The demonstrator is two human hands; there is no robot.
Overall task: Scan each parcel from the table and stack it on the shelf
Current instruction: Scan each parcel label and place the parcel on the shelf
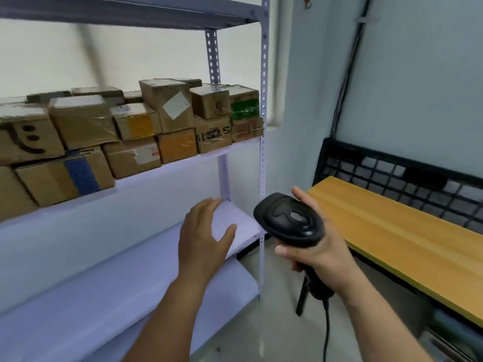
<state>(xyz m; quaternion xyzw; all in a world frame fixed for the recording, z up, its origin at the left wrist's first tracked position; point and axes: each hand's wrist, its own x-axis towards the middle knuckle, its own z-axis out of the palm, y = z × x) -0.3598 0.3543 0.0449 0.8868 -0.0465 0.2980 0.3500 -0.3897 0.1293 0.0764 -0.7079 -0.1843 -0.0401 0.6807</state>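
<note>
Many parcels [83,121] line the shelf [170,176]; right hand [324,254] grips scanner [290,220], left hand [202,244] spread.

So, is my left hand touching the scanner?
Apart. The head view shows shelf between the left hand and the scanner in the right hand.

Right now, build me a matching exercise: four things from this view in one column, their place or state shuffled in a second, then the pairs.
1 scanner
2 left hand
3 parcels
4 table

a stacked on the shelf
b yellow wooden top, far right
c open, holding nothing
d gripped by the right hand

Pairs: 1-d, 2-c, 3-a, 4-b.
</note>
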